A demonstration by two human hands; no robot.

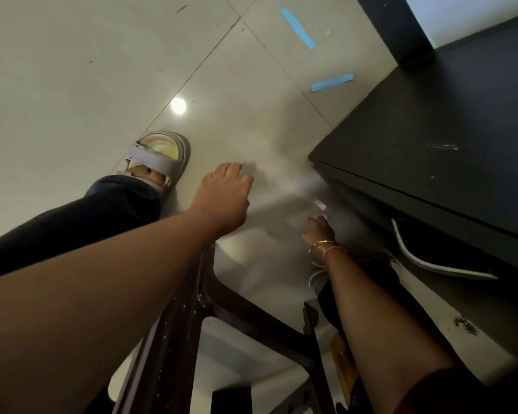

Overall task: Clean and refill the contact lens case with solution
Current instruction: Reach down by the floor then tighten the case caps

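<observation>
Contact lens case (321,217), or the small white ring-shaped piece I am taking for it, is lying on the floor (102,70) just beside the near corner of the dark table (431,130). A second small white bit (319,204) is lying just beyond it, and both are blurred, so I cannot tell which part is which. You are risking a few things from here. A careless brush of the fingertips could send the light piece skidding under the table, where shadow and a white cable (431,264) would be hiding it. Picking up only one piece could leave the other behind. And since it is sitting on the floor, it is likely needing a thorough rinse before any solution goes in. Your right hand (319,233), the one wearing bangles (323,249), is hovering right at the white piece with its fingers curling toward it, but its grip is hidden from this angle, so I cannot tell whether it is pinching the piece or only touching it. Your left hand (225,198) is hanging over the floor, apart from the case, its grip loose and holding nothing. A dark chair frame (192,309) is standing under your arms, and a sandalled foot (162,156) is resting on the floor to your left.
</observation>
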